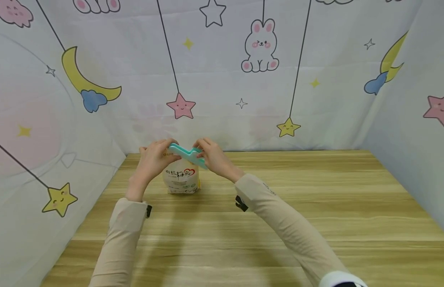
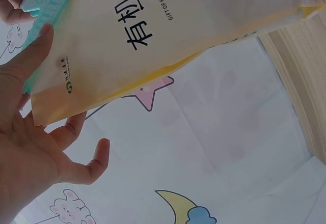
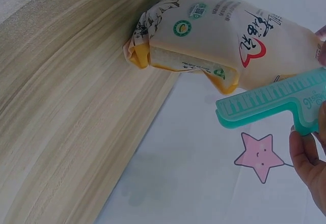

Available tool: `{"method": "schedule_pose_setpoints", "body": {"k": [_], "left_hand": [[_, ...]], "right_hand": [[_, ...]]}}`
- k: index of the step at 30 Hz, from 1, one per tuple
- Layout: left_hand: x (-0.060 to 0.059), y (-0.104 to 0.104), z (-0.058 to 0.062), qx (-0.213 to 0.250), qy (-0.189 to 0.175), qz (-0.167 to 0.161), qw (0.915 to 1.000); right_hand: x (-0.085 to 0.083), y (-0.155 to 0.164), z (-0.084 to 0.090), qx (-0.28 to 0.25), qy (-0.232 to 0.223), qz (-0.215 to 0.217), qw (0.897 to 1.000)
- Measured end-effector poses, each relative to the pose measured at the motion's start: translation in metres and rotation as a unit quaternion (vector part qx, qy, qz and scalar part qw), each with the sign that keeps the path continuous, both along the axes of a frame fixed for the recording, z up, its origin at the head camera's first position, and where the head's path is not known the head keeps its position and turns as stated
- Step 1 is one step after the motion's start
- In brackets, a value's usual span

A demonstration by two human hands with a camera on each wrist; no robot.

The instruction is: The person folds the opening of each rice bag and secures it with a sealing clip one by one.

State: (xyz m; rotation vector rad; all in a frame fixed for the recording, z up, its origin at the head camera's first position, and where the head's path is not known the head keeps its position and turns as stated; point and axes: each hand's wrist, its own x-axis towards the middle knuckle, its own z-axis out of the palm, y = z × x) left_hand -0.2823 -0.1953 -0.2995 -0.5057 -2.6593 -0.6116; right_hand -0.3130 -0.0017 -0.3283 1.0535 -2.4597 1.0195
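At table (image 1: 315,207) rear, near backdrop (image 1: 222,79): bag (image 1: 181,179) standing upright, cream paper with yellow side gussets, top held flat. Contents not visible; bag bulges, looks full. Teal clip (image 1: 187,154) across bag top, tilted, long toothed bar plus handle end.

Left hand (image 1: 154,158): thumb and fingers pinching bag's upper left corner, thumb laid flat on front face in left wrist view; remaining fingers (image 2: 76,132) loosely spread behind. Right hand (image 1: 214,157): pinching clip's handle end (image 3: 310,109), fingertips on it, clip bar lying along bag top.

Writing on bag: large black brush-style Chinese characters, "有机" legible on front (image 2: 140,30); red heart outline beside characters (image 3: 252,48); small print "ORGANIC" and "GIFT OF HAPPINESS" legible in left wrist view; round green logo on base panel (image 3: 181,28), second small green mark near top corner. Raised script lettering on clip handle, unreadable.

Backdrop print: moons, stars, rabbit. Beige sleeves (image 1: 128,235) on both arms, black straps at wrists.
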Motion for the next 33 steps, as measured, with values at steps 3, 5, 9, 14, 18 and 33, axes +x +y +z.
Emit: {"method": "schedule_pose_setpoints", "body": {"k": [3, 5, 9, 14, 18, 33], "left_hand": [[-0.0007, 0.0000, -0.0004, 0.006, -0.001, -0.004, 1.0000], [-0.0014, -0.0002, -0.0007, 0.008, 0.000, -0.004, 1.0000], [-0.0014, -0.0007, -0.0005, 0.011, 0.004, -0.004, 0.9999], [-0.0009, -0.0015, -0.0005, 0.006, 0.005, -0.005, 1.0000], [-0.0011, -0.0020, -0.0008, 0.001, 0.005, -0.003, 1.0000], [-0.0034, -0.0018, 0.0001, -0.005, -0.009, 0.005, 0.9999]], "right_hand": [[0.0008, -0.0004, 0.0013, 0.002, 0.000, -0.003, 1.000], [0.0013, -0.0008, 0.0022, 0.003, 0.002, -0.008, 1.000], [0.0012, -0.0021, 0.0026, 0.003, 0.003, -0.013, 1.000], [0.0006, -0.0034, 0.0030, -0.006, -0.002, -0.010, 1.000], [0.0007, -0.0041, 0.0044, -0.008, -0.003, -0.010, 1.000], [0.0009, -0.0061, 0.0059, -0.021, 0.008, -0.016, 1.000]]}}
